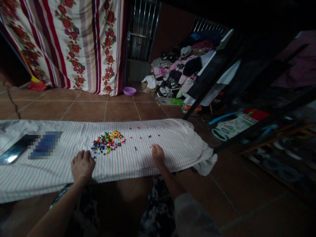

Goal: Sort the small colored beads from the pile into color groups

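Observation:
A heap of small beads (108, 141) in many colours lies on a striped cloth (138, 161) over a long narrow surface. My left hand (83, 164) rests palm down on the cloth at the heap's near left edge, fingers extended and slightly bent, a dark blue bead (94, 157) by its fingertips. To the right of the heap, my right hand (158, 154) is closed with thumb and fingers together; what is in the pinch is too small to tell. Several single beads lie scattered beyond it, among them a black bead (149, 136) and an orange bead (138, 127).
A phone (14, 151) and a blurred-out blue item (45, 144) lie on the cloth at left. Beyond are a floral curtain (84, 49), a purple basin (129, 91) and a clothes pile (177, 65). A dark post (209, 79) slants beside the right end.

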Demonstrator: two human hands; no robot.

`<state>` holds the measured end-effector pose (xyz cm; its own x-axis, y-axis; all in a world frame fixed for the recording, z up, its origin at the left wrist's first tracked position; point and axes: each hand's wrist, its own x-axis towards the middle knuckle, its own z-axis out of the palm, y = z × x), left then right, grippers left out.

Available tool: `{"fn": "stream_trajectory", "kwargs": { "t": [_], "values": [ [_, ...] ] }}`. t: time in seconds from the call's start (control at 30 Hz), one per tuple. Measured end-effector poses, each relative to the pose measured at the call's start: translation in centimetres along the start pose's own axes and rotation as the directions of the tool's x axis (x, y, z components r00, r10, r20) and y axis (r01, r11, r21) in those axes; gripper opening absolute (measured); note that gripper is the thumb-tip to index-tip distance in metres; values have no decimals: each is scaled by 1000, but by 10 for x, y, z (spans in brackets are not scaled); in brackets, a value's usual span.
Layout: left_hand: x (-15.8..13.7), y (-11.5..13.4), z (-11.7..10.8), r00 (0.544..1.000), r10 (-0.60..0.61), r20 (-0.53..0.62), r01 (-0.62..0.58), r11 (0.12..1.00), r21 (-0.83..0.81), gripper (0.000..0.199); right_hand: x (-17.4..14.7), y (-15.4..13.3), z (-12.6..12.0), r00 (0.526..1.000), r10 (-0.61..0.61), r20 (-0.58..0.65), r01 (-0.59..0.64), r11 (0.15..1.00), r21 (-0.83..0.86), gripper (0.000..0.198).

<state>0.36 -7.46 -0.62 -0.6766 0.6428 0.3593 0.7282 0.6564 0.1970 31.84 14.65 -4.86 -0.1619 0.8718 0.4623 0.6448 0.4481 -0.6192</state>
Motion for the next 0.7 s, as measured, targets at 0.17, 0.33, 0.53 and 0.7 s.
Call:
{"fn": "stream_trajectory", "kwargs": {
  "t": [0.17, 0.33, 0.53, 0.7],
  "values": [
    [0, -2, 4, 1000, -5, 0, 5, 1000, -16, 35, -1, -14, -1, 999, -31, -40, 33, 998, 55, 31],
    [0, -4, 7, 1000, -5, -24, 4, 1000, -31, 35, -7, -43, 6, 993, -115, -16, 116, 986, 116, 29],
    [1, -6, 11, 1000, 7, -27, -8, 999, -39, 35, -23, -89, 33, 961, -224, 159, 187, 957, 222, 28],
    [2, -7, 14, 1000, 16, -27, -17, 999, -30, 33, -38, -129, 59, 895, -352, 274, 259, 911, 322, 30]
  ]
}}
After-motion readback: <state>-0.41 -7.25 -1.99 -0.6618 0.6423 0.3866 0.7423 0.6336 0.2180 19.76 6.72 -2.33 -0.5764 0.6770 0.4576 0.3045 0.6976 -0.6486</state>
